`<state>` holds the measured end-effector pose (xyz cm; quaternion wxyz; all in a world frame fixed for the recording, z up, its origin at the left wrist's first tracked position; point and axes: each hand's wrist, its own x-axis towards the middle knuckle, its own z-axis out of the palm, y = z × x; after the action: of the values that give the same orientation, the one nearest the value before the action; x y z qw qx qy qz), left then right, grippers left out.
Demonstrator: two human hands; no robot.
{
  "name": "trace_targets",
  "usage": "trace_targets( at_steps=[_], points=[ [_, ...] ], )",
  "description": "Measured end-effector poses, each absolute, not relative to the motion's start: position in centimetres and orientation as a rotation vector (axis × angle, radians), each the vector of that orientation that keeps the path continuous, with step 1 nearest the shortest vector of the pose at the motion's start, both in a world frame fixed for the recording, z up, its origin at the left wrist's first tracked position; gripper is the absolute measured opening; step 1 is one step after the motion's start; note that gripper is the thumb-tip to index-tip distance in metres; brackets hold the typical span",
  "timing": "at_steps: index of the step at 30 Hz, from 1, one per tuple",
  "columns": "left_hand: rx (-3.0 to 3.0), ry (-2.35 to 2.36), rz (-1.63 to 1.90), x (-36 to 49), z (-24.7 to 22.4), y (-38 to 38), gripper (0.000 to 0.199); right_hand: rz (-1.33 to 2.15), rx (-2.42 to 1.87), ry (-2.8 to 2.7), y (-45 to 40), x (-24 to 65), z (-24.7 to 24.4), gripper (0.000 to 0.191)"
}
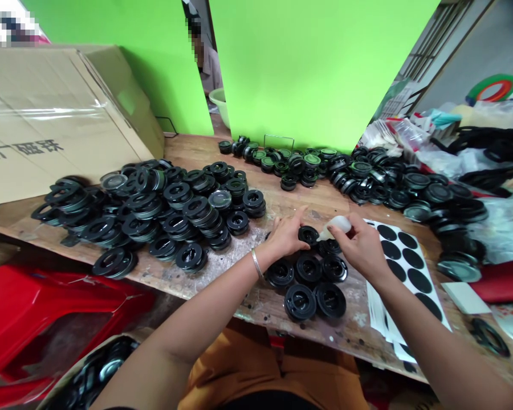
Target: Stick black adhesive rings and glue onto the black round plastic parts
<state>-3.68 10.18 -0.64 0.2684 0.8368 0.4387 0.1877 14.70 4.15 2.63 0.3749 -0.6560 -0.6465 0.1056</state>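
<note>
My right hand (359,242) is closed around a small white squeeze bottle (340,224), tilted with its narrow nozzle down to the left. The nozzle tip is at a round black part (308,234) with a hollow centre. Beside that part, my left hand (287,234) lies with its thumb and forefinger apart, the thumb at the part's near edge. Its other fingers are partly hidden. Several more round black parts sit close together under and in front of my hands, among them a wider one (330,300) at the front.
Stacked black rings (179,196) cover the table's left, beside a large cardboard box (60,114). More round parts (363,176) lie along the back and right. Sheets of black round stickers (410,259) lie by my right forearm. A red stool (21,319) stands at lower left.
</note>
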Motion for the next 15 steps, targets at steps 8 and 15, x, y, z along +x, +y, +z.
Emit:
trace_targets(
  at_steps=[8, 15],
  points=[
    [2.214, 1.158, 0.58, -4.4, -0.4, 9.3, 0.103, 0.754, -1.523, -1.154, 3.9, 16.2, 1.1, 0.028],
    [2.229, 0.957, 0.634, -7.5, 1.3, 4.9, 0.076, 1.098, -1.306, -0.823, 1.0, 17.6, 1.3, 0.032]
  ],
)
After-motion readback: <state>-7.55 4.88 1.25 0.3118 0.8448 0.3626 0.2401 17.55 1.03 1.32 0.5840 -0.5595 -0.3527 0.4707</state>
